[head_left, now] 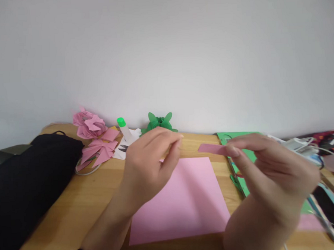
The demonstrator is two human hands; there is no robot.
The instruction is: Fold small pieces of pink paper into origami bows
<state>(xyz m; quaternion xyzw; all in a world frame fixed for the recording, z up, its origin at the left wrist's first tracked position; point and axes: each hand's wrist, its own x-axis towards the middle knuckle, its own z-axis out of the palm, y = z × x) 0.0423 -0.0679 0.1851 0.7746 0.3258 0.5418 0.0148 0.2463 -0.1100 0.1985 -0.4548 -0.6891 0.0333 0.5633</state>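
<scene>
My right hand [267,175] pinches the end of a short pink paper strip [211,148] between thumb and forefinger. The strip's free end points left, held above the table. My left hand [152,163] is closed, thumb and forefinger tips together, left of the strip and apart from it. Whether anything tiny sits in that pinch, I cannot make out. Beneath both hands a large pink sheet of paper [185,213] lies flat on the wooden table [76,208]. The left hand and wrist cover part of its left side.
Behind stand a green-capped glue stick [124,130] and a green paper figure [159,121]. Pink paper pieces [101,151] and a pink paper flower [88,123] lie left, beside a black cloth item [37,169]. Right are a green folder [249,156], cables and a dark phone-like slab [331,209].
</scene>
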